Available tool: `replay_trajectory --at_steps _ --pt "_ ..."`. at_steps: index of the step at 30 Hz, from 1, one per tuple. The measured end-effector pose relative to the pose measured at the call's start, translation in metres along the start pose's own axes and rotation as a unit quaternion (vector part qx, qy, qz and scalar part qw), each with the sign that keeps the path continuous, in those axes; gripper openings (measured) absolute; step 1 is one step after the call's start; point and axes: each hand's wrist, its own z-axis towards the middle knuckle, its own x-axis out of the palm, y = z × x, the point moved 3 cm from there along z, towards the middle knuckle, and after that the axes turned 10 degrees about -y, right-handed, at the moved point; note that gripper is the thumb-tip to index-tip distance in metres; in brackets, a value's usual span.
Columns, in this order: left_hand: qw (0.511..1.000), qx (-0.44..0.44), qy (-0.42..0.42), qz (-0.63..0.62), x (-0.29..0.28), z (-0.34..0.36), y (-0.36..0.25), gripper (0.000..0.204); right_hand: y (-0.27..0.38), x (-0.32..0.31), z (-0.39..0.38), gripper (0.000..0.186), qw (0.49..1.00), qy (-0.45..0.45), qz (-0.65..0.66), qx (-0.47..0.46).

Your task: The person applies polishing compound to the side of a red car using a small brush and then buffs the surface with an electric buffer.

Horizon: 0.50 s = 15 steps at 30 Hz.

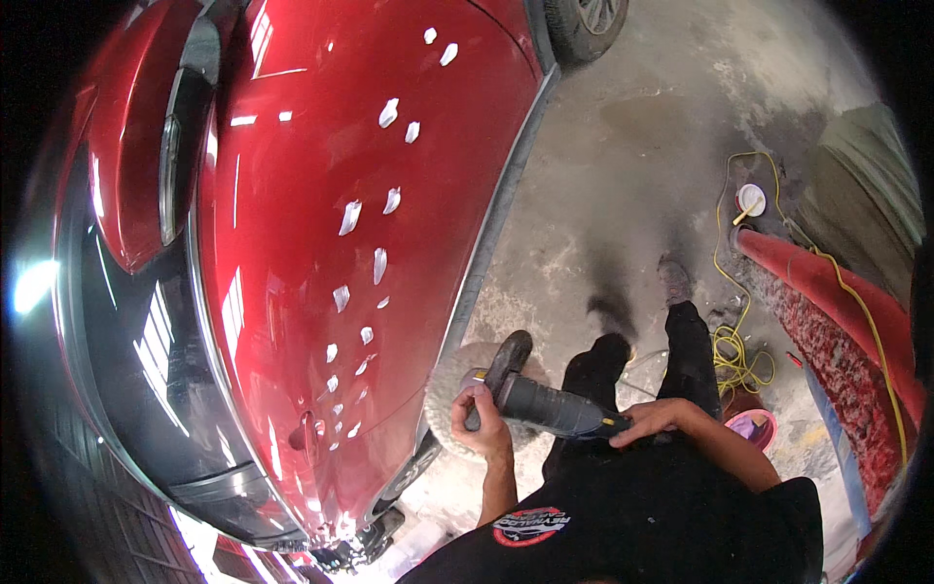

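I hold a dark handheld polisher point(555, 407) in front of my body, with its fluffy white wool pad point(443, 394) turned toward the car. My left hand point(481, 420) is closed round the front of the polisher, near its black loop handle point(513, 352). Farther back, my right hand point(650, 420) grips the rear end of the body. Many white dabs of paste point(349, 218) are scattered over the red car door point(302, 195) on the left. The pad is close to the door's lower edge; I cannot tell whether it touches.
A yellow cord point(732, 355) lies coiled on the concrete floor point(623, 165). At the right are a white tub point(750, 200) with a stick or brush across it, a pink bucket point(757, 426) and a red panel point(827, 277). A car wheel point(587, 27) stands at the top.
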Motion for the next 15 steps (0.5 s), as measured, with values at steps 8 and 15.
replay_trajectory --at_steps 8,15 --pt "0.996 0.0 0.064 -0.059 0.025 -0.019 -0.069 0.014 0.126 -0.056 -0.09 0.067 0.969 -0.116 -0.173 0.134" --pt "0.966 0.214 -0.019 -0.141 0.068 -0.03 -0.086 0.03 0.199 -0.155 -0.105 0.063 0.898 -0.208 -0.387 0.033"
